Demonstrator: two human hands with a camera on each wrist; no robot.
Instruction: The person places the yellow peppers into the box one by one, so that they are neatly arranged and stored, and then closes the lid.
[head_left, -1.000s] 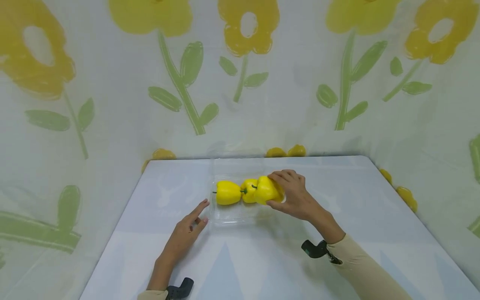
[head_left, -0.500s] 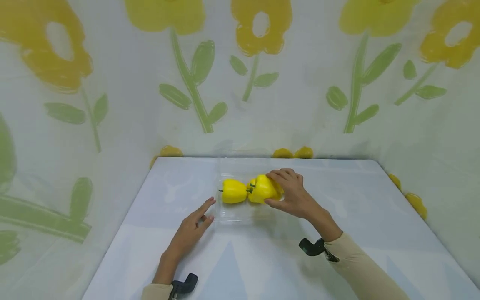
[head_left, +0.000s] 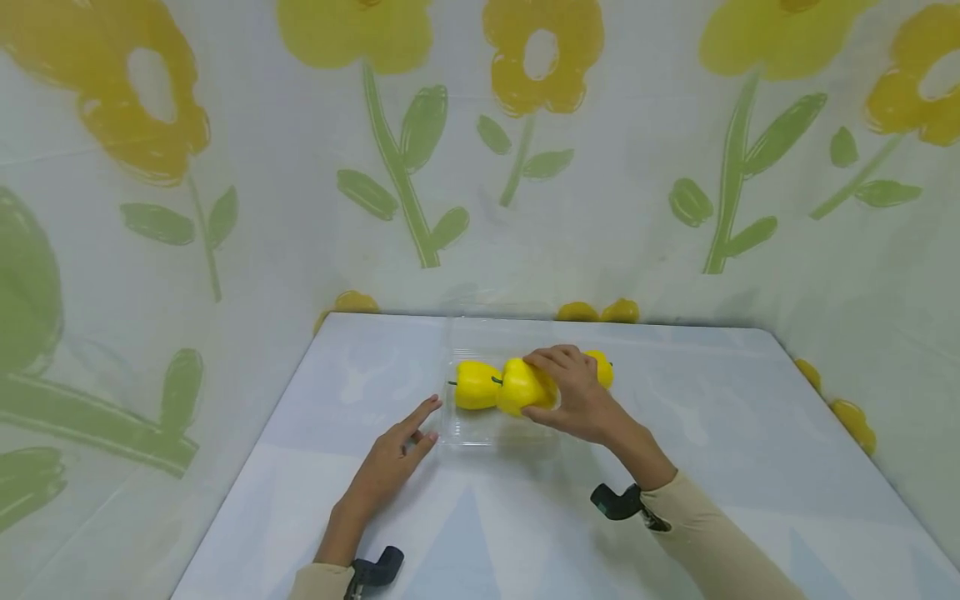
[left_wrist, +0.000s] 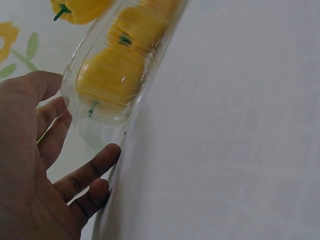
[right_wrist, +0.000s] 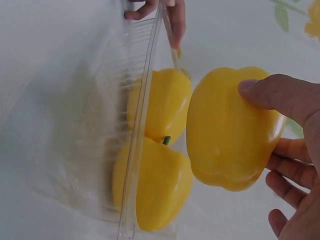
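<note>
Pepper [head_left: 520,388] sits gripped in the right hand [head_left: 582,402] over the container [head_left: 474,428], left hand [head_left: 392,458] loosely spread at its edge.

- The left arm [head_left: 343,529] comes from the lower edge of the head view and reaches forward, slightly to the right.
- The left grip [head_left: 388,460] is relaxed; its fingers [left_wrist: 90,172] are separated and only a little bent, with the palm turned inward.
- The right arm [head_left: 645,454] comes from the lower right and reaches forward and leftward, its beige sleeve [head_left: 712,533] ending near the wrist.
- The right grip [head_left: 576,396] is curved in a hold, its thumb [right_wrist: 280,95] opposite the bent fingers.
</note>
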